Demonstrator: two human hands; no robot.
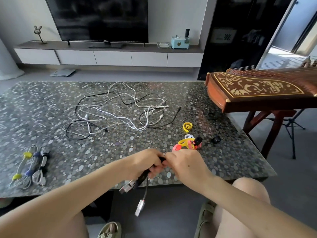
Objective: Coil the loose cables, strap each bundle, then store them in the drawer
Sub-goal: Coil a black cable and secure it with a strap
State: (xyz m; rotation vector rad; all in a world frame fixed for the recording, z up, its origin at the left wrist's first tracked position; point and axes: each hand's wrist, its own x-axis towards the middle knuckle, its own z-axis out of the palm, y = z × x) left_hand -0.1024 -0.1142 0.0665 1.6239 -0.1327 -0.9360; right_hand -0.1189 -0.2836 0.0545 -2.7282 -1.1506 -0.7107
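Observation:
My left hand (pixel 148 163) grips a coiled black cable bundle (pixel 142 177) at the table's front edge. Its silver plugs (pixel 139 207) dangle below the edge. My right hand (pixel 186 163) pinches the bundle's top end, fingers closed against the left hand. A tangle of loose white and black cables (pixel 118 109) lies across the middle of the pebble-patterned table (pixel 223 162). Three strapped bundles (pixel 32 167) lie side by side at the front left. A pile of yellow, pink, white and black straps (pixel 188 142) sits just beyond my right hand.
A wooden zither (pixel 257 91) on a stand overhangs the table's right end. A TV (pixel 103 18) stands on a low cabinet with white drawers (pixel 111 58) across the room. A lone black strap (pixel 216 139) lies near the right edge. My knees are below the table front.

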